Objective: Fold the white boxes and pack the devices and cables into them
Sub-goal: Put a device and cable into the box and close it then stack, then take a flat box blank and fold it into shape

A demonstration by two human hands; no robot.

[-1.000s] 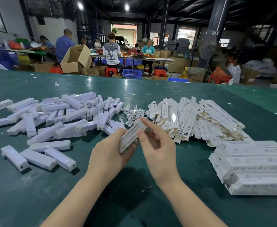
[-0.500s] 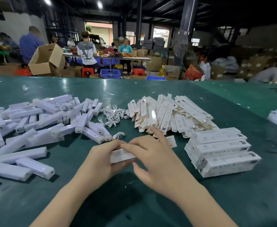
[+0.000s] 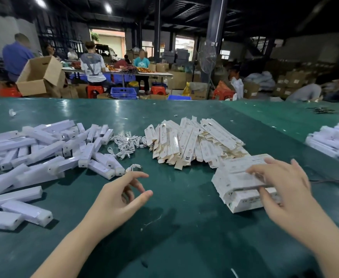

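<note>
Setting a packed box [image 3: 242, 178] onto the stack of finished boxes [image 3: 238, 197] on the green bench [image 3: 176, 227], the right hand [image 3: 284, 189] pinches it. Left of that stack, the left hand [image 3: 116, 197], spread, has let go; another box comes next.

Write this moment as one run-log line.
left hand: empty, fingers loosely curled above table | right hand: grips packed box on stack | single cable: beyond left fingertips
</note>
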